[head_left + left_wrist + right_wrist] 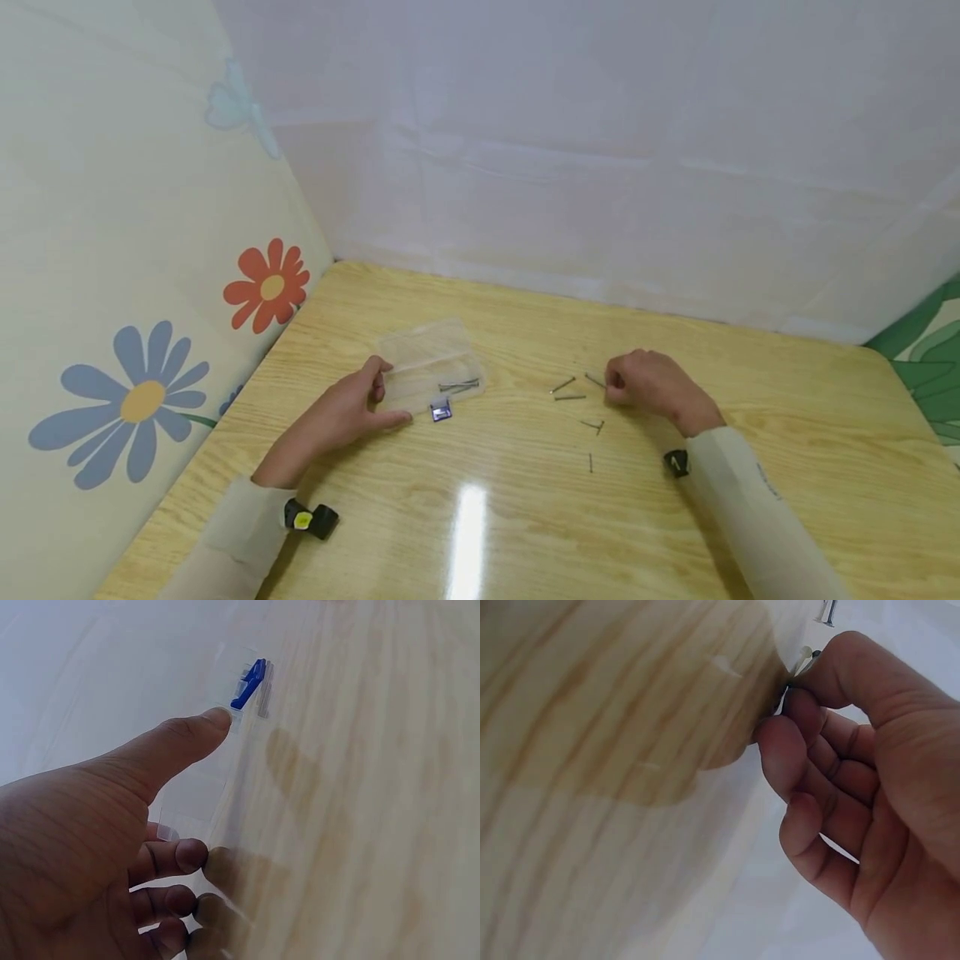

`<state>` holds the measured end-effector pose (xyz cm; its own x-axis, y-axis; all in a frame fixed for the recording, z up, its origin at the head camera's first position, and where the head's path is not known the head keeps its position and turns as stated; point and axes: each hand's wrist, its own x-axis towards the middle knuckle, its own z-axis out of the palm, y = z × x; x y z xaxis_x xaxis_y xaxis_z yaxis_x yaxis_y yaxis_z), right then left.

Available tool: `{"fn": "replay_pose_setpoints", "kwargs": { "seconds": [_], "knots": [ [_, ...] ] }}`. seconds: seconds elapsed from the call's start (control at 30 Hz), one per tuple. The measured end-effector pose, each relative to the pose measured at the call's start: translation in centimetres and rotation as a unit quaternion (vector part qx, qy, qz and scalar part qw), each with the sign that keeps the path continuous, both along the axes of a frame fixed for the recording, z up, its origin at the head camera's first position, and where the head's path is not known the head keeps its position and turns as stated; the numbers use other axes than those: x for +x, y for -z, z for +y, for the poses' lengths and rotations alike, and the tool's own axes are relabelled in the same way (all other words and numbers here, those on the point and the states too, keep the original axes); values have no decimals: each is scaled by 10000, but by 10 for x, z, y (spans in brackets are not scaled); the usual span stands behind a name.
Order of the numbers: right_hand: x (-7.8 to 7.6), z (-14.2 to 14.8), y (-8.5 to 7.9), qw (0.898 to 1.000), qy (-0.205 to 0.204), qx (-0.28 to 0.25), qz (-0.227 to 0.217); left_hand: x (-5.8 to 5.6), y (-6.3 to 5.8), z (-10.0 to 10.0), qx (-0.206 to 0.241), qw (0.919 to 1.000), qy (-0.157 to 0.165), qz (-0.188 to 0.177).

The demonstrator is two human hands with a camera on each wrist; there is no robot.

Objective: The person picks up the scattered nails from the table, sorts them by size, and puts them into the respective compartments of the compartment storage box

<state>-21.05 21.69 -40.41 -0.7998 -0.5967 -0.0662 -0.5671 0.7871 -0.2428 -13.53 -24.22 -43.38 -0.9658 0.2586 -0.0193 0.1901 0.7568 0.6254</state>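
Note:
A clear plastic box (405, 386) lies on the table with its lid (427, 340) raised at the back and a blue latch (441, 408) at the front. Several metal nails (459, 386) rest inside it. My left hand (348, 412) holds the box at its left end, thumb along the front and fingers at the side. In the left wrist view the thumb tip comes close to the blue latch (251, 684). To the right, my right hand (651, 385) pinches a nail (596, 380) between thumb and forefinger, low over the table; its head shows in the right wrist view.
Several loose nails (570, 397) lie scattered between the box and my right hand, with one single nail (590, 462) nearer to me. A white cloth wall (562, 167) borders the table (525, 533) at the back, and a flower-printed wall (112, 250) at the left.

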Motion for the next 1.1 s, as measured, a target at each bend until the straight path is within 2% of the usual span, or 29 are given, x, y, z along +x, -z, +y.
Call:
{"fn": "replay_pose_setpoints", "kwargs": {
  "seconds": [0.23, 0.47, 0.87, 1.1],
  "knots": [
    [1, -2, -1, 10000, -70, -49, -42, 0, 1, 0, -10, 10000, 46, 18],
    [5, -12, -9, 9994, -143, -306, 36, 1, 1, 0, -19, 10000, 47, 31],
    [7, -55, -19, 9928, -917, -680, 362, -2, -1, 1, 22, 10000, 21, 9],
    [6, -90, -17, 9914, -1142, -622, 123, -1, 2, 0, 30, 10000, 27, 19]
  ]
}}
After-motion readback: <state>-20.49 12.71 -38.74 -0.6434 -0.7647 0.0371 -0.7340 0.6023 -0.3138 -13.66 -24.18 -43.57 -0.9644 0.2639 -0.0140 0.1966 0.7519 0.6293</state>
